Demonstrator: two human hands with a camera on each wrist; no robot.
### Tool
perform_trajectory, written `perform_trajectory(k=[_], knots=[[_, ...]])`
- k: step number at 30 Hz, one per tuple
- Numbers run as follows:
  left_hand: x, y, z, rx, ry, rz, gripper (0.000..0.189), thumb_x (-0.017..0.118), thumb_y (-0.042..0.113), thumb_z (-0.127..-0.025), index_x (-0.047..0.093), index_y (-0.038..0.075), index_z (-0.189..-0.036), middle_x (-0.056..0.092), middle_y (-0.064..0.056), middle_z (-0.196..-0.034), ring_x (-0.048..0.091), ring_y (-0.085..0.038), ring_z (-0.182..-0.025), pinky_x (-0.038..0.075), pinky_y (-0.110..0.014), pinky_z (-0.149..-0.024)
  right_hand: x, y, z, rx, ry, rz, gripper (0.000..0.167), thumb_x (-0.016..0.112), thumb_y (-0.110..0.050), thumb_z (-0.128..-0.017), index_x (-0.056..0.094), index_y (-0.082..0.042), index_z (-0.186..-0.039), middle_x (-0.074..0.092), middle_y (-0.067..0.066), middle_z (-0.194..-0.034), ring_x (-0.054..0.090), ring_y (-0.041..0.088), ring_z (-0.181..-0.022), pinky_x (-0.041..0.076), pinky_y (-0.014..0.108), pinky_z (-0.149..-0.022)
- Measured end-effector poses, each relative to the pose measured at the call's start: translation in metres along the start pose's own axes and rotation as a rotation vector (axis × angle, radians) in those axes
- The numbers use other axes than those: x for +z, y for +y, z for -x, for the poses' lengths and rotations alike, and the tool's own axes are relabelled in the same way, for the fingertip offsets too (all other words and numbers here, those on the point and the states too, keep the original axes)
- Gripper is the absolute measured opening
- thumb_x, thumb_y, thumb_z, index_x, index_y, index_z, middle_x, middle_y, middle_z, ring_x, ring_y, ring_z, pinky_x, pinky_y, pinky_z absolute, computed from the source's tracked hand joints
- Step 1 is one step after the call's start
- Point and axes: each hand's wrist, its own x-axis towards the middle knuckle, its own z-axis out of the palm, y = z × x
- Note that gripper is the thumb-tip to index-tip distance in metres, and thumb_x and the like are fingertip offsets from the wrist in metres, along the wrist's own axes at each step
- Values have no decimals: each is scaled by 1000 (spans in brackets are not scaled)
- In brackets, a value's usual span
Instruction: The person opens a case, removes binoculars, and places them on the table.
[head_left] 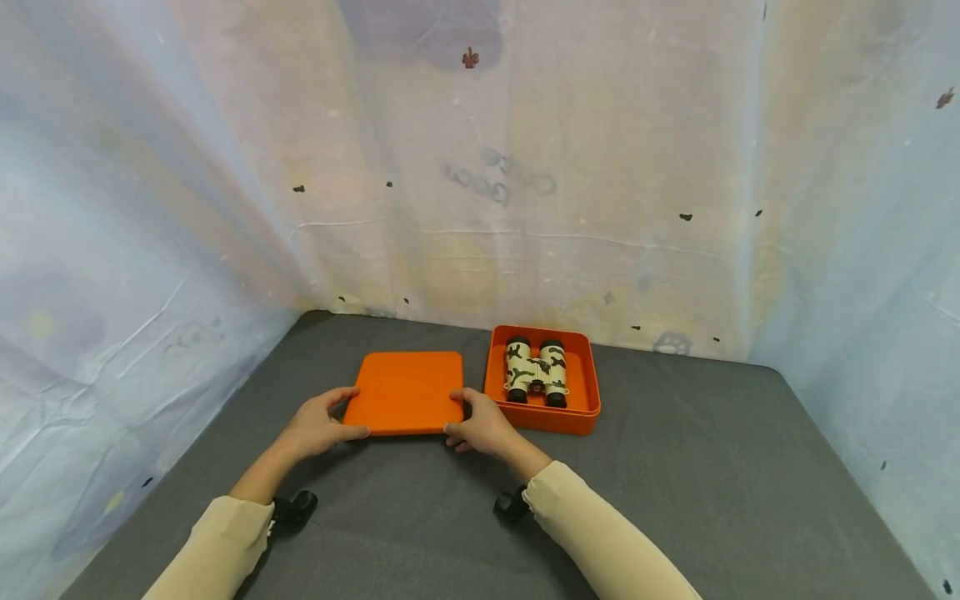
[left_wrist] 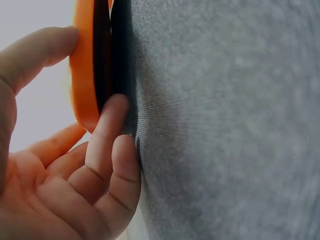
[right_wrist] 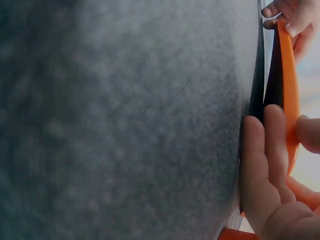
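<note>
An orange rectangular lid is held level, just above the grey tabletop, its near edge slightly raised in the wrist views. At its left side my left hand grips the corner, thumb on the near edge and fingertips reaching beneath. My right hand pinches the opposite corner the same way, close to an orange box. Inside that open box lies a pair of camouflage-patterned binoculars with black ends. The left wrist view shows the lid's rim between thumb and fingers.
The grey cloth-covered table spreads around the lid and box. Pale patterned curtains enclose the table at the back and both sides. A black strap device sits on the left wrist, another on the right.
</note>
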Motion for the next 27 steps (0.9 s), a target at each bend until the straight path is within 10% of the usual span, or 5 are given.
perform_trajectory(k=[3,12,23,27], knots=[[0,-1,-1,1,-2,-30,81,77,42,-79,44,6,-144,41,-26,-147,48,-44,-124,52,-46,-82,0,1,-1,-4,6,8,56,67,-3,-89,46,-6,-140,51,23,-129,71,25,-77,60,38,-69],[2,-6,-3,-20,-5,-33,79,78,38,-78,45,7,-143,39,-30,-146,59,-19,-68,49,-31,-59,3,1,-2,10,7,-15,54,65,2,-88,48,-4,-138,50,22,-132,71,30,-77,59,40,-73],[-1,-3,0,-7,8,-109,78,78,43,-77,48,9,-141,42,-27,-145,60,-32,-99,51,-35,-67,4,1,-4,27,18,-22,50,65,3,-88,50,-1,-135,56,23,-119,70,29,-76,59,40,-74],[0,-1,1,0,9,-148,80,78,45,-77,49,7,-140,45,-26,-144,52,-42,-119,49,-52,-89,4,5,-6,14,15,12,49,67,1,-87,52,-3,-133,59,20,-113,69,20,-73,59,37,-72]])
